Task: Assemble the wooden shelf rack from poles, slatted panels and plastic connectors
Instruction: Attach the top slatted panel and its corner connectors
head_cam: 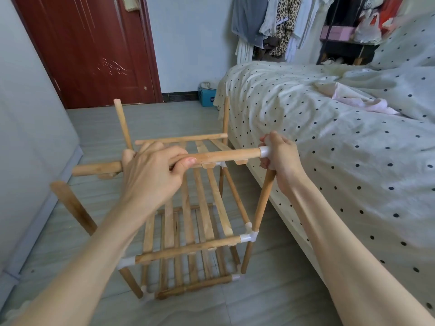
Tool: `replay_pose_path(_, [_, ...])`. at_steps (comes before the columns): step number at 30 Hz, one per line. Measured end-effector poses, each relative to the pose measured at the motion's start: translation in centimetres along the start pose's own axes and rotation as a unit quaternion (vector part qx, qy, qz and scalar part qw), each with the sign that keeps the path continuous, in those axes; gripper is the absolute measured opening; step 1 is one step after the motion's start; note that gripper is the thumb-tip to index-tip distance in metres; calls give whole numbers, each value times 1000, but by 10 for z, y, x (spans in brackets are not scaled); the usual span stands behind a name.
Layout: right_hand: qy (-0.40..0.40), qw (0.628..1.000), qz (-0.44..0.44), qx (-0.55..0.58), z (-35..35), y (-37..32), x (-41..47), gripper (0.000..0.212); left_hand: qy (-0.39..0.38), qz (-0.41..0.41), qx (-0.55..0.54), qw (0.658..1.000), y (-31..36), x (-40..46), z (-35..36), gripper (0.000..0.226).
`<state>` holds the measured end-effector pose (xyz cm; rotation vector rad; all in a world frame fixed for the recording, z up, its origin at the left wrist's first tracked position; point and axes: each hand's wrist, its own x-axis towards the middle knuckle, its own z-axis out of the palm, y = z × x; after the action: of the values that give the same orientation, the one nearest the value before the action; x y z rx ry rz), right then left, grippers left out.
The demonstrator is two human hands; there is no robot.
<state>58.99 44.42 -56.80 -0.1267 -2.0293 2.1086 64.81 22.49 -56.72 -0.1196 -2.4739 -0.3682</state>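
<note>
At mid-frame, the top slatted panel is held level above the half-built rack on the floor. The left hand is wrapped around the panel's front rail, fingers curled over it. The right hand clenches the white connector at the rail's end, atop an upright pole. The polka-dot bed fills the right of the frame.

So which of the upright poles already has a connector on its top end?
The near right pole, under the right hand. The other three tops are bare wood.
</note>
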Motion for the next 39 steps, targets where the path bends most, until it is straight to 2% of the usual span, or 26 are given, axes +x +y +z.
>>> replay_pose_path(4, [-10,1000,-5,-12,0,0,-3,22,3,-2,-12,1000,-3,-3,5,31])
replay_pose_path(14, [15,999,-25,-38,2,2,-11,24,-26,2,-34,999,-4,-2,5,33])
replay_pose_path(19, [51,998,2,29,7,5,-21,39,-69,38,-29,996,-11,-3,-6,43])
replay_pose_path(23, [69,993,5,95,5,7,-35,40,-102,77,0,992,-14,-8,-16,45])
replay_pose_path(26, [67,991,17,118,2,9,-46,45,-85,117,60,988,-9,-15,-18,47])
replay_pose_path(31, [75,993,8,92,2,12,-50,44,-8,147,68,987,-7,-17,-22,40])
replay_pose_path(39, [69,995,-31,61,-2,17,-49,40,-10,140,71,987,0,-9,-18,37])
